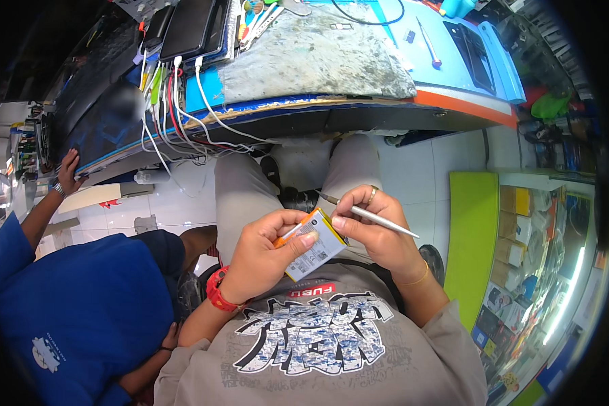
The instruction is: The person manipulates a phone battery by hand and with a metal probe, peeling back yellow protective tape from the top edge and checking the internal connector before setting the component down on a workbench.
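Above my lap, my left hand grips a flat phone battery with a pale label, yellow edges and an orange strip along its upper left side. The thumb presses on the label; the fingers behind are mostly hidden. My right hand is closed around a slim silver-handled tool, whose thin dark tip points up and left, past the battery's top corner. The right thumb and a fingertip meet at the battery's right edge; whether they pinch part of it I cannot make out.
Ahead is a workbench with a stained grey mat, a screwdriver, phones and dangling white cables. A co-worker in a blue shirt sits at left, one hand on the bench. A glass display case stands at right.
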`<state>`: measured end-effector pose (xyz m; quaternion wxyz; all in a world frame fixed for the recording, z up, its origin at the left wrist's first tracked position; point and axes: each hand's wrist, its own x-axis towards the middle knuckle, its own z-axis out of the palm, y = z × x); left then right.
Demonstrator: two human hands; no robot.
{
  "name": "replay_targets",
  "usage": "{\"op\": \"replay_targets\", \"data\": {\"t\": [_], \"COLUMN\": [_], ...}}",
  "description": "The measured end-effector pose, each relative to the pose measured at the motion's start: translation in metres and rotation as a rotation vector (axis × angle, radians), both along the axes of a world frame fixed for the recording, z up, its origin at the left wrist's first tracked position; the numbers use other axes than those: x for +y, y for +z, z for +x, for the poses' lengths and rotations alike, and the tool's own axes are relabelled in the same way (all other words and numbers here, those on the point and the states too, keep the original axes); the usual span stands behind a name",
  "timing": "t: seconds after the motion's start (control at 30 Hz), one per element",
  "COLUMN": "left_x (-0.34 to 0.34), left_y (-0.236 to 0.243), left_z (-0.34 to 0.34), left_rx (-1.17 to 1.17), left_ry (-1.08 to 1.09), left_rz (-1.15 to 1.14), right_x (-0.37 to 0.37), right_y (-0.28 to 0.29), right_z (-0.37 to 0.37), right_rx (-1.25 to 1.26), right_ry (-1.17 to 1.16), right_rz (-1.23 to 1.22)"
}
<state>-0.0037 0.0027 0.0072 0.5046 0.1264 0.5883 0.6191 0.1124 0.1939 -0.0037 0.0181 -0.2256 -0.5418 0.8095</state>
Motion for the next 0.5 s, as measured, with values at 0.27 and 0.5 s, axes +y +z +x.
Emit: {"op": "replay_targets", "data": {"t": [0.27,0.5], "left_x": [-0.002,0.002], "left_y": [-0.014,-0.015], "left_z": [-0.003,-0.002], "left_rx": [-0.116,-0.11], "left_ry": [0.137,0.18], "left_rz": [0.12,0.14], "right_x": [0.002,-0.012], "right_y": [0.001,0.004], "right_z": [0.01,0.021], "right_rx": [0.138,0.171], "right_ry": [-0.176,-0.176], "right_rz": [-0.106,-0.019]}}
